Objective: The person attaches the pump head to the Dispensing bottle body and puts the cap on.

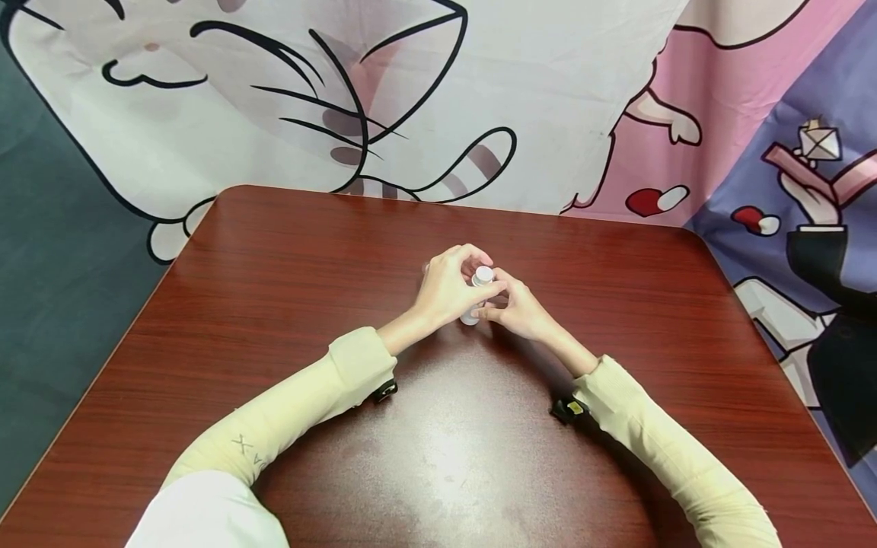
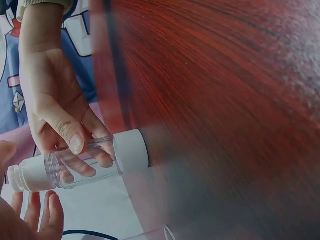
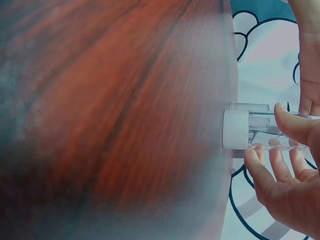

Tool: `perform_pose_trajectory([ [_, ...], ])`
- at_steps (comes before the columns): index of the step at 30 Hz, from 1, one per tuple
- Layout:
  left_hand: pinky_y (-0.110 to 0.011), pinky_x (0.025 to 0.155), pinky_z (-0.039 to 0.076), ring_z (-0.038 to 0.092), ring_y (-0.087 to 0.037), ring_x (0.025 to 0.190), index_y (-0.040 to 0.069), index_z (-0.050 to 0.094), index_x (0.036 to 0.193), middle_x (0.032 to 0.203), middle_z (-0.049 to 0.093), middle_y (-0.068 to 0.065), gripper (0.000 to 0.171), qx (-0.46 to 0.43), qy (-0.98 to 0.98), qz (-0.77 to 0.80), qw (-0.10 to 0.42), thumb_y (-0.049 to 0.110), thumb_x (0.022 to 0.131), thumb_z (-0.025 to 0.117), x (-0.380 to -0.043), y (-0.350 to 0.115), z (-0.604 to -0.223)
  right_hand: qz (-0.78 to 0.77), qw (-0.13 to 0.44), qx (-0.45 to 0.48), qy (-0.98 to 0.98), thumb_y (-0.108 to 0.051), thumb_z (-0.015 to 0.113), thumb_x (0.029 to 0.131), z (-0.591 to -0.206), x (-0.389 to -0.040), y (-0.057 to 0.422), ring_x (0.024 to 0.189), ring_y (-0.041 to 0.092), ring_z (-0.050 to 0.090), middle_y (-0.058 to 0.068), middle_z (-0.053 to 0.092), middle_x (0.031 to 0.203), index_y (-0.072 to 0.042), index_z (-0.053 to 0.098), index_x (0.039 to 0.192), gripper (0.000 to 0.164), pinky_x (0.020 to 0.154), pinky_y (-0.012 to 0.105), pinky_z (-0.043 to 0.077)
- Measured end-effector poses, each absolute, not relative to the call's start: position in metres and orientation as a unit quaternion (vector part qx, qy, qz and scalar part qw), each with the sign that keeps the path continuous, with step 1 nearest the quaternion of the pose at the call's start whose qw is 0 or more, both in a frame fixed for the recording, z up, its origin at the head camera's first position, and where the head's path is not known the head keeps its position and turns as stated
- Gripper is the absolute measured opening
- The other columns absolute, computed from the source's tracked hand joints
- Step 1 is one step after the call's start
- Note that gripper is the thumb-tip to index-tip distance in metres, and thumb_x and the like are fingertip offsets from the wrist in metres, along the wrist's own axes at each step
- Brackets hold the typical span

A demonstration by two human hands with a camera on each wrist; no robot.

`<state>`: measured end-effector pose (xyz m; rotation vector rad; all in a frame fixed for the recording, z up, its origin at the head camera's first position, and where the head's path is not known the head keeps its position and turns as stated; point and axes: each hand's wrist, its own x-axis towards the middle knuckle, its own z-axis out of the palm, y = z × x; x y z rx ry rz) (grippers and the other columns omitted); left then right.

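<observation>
A small clear bottle (image 2: 85, 167) with a white base (image 2: 132, 152) and a white collar with a narrow top (image 2: 30, 175) stands upright on the table (image 1: 308, 251). My right hand (image 1: 524, 308) holds its clear body between thumb and fingers; in the right wrist view, the fingers (image 3: 277, 177) bend around the lower part just above the base. My left hand (image 1: 448, 285) hovers about the bottle's top, its thumb reaching across in front. In the left wrist view, the left fingertips (image 2: 52, 202) lie loosely beside the white collar.
A clear, open-rimmed piece (image 2: 155, 235) lies beyond the bottle, mostly cut off in the left wrist view. Behind the table's far edge hangs a cloth (image 1: 562, 99) printed with cartoon figures. Grey-green floor (image 1: 55, 304) shows at the left.
</observation>
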<state>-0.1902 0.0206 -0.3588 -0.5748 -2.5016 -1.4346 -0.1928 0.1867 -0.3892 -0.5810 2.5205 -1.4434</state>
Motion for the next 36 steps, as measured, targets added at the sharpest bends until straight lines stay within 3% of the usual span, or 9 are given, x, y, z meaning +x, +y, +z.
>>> perform_pose_trajectory([
  [10,-0.023,0.071,0.056,0.071,-0.014,0.080,0.012,0.070,0.098,0.096,0.068,-0.004,0.029,-0.221,-0.830,-0.504,0.095,0.020,0.074,0.083,-0.1893,0.0179,-0.3615,-0.502,0.087,-0.203,0.836,0.005,0.075,0.076,-0.3900,-0.1927,0.1893,0.107,0.028,0.061,0.019,0.060,0.119,0.004,0.050,0.119,0.049,0.088,0.037,0.054],
  [23,-0.019,0.074,0.054,0.070,-0.012,0.082,0.010,0.071,0.104,0.101,0.072,-0.004,0.027,-0.249,-0.821,-0.508,0.079,0.010,0.077,0.073,-0.1901,0.0140,-0.3630,-0.519,0.106,-0.193,0.826,0.006,0.074,0.078,-0.3906,-0.1928,0.1889,0.108,0.033,0.062,0.021,0.058,0.125,0.004,0.047,0.127,0.056,0.089,0.037,0.055],
  [34,-0.036,0.083,0.055,0.066,-0.015,0.090,0.008,0.069,0.109,0.107,0.070,-0.006,0.032,-0.276,-0.812,-0.510,0.069,0.006,0.077,0.067,-0.1901,0.0142,-0.3668,-0.516,0.113,-0.196,0.826,0.008,0.070,0.080,-0.3909,-0.1929,0.1901,0.111,0.038,0.060,0.025,0.054,0.129,0.005,0.041,0.134,0.062,0.089,0.039,0.055],
  [36,-0.034,0.084,0.054,0.065,-0.015,0.092,0.008,0.068,0.110,0.108,0.070,-0.007,0.033,-0.282,-0.809,-0.511,0.068,0.007,0.078,0.067,-0.1903,0.0143,-0.3675,-0.514,0.114,-0.196,0.827,0.009,0.069,0.080,-0.3909,-0.1927,0.1905,0.113,0.040,0.060,0.026,0.053,0.130,0.007,0.041,0.134,0.061,0.088,0.038,0.055],
])
